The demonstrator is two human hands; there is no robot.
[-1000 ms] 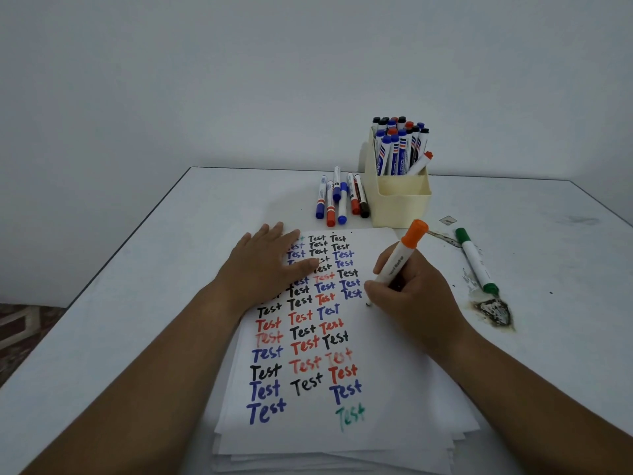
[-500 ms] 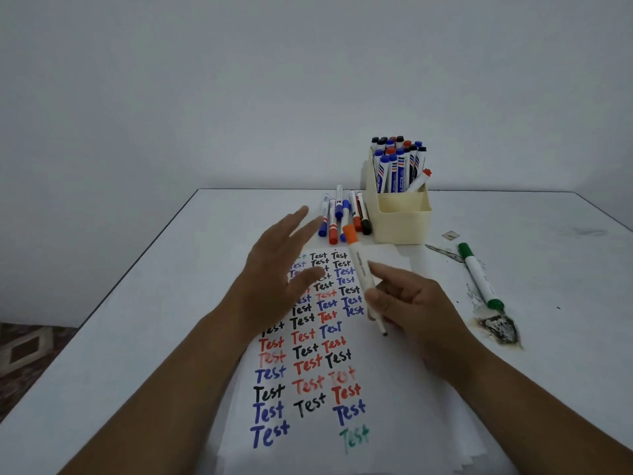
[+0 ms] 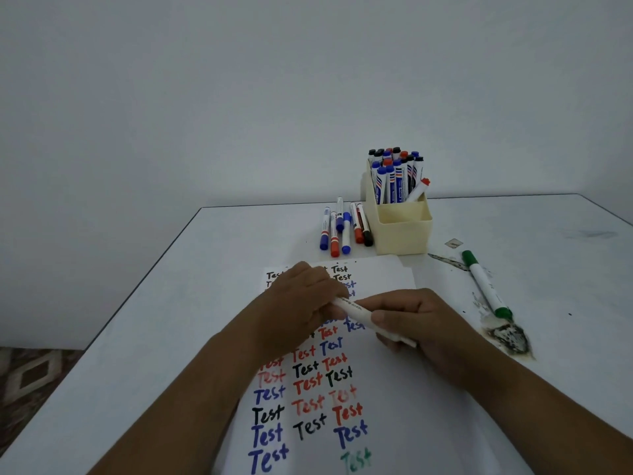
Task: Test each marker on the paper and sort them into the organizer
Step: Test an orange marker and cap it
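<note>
A white-barrelled marker (image 3: 356,309) lies across both hands above the paper (image 3: 387,389), which is covered with "Test" in black, red, blue and green. My left hand (image 3: 301,303) grips the marker's left end; its orange cap is hidden inside the fingers. My right hand (image 3: 421,323) holds the barrel's right end. The cream organizer (image 3: 402,231) stands behind the paper with several capped markers upright in its back compartment. Several loose markers (image 3: 344,228) lie to its left.
A green-capped marker (image 3: 484,284) lies on the table to the right of the paper, beside a dark burnt-looking stain (image 3: 508,339). The white table's left edge runs diagonally past my left arm. A plain wall rises behind.
The marker swung from writing position to lying sideways. My left hand lifted off the paper and closed around the marker's cap end. The camera tilted up.
</note>
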